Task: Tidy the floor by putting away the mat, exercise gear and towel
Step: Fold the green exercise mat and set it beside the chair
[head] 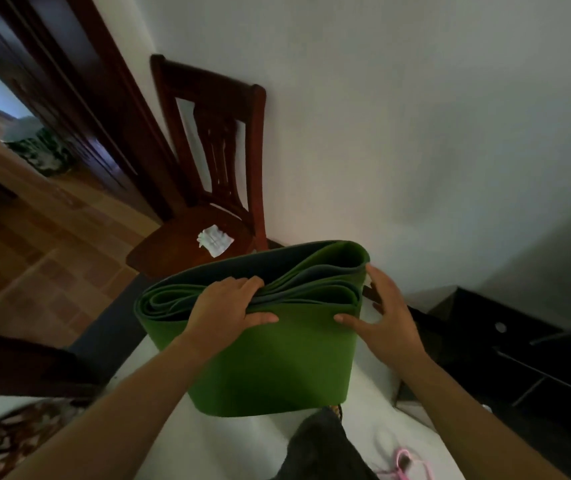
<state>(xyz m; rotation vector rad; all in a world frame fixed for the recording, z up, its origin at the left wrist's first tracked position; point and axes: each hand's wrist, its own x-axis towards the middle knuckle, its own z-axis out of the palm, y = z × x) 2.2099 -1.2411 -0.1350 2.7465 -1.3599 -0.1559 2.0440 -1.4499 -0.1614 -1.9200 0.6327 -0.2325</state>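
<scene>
Both bare forearms reach forward from the lower corners of the view, drawing closer together toward the middle. The left hand curls over the top edge of the folded mat, fingers hooked down among its layers and thumb laid on the near face (a pinch grip). The right hand is spread against the mat's right end, fingers nearly straight, thumb tip touching the near face.

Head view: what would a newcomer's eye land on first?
The green mat, loosely rolled and upright at centre, stands out most. The left hand grips its top layers while the right hand touches its right end with spread fingers. Behind, a dark wooden chair stands against the white wall, a white scrap on its seat.
</scene>
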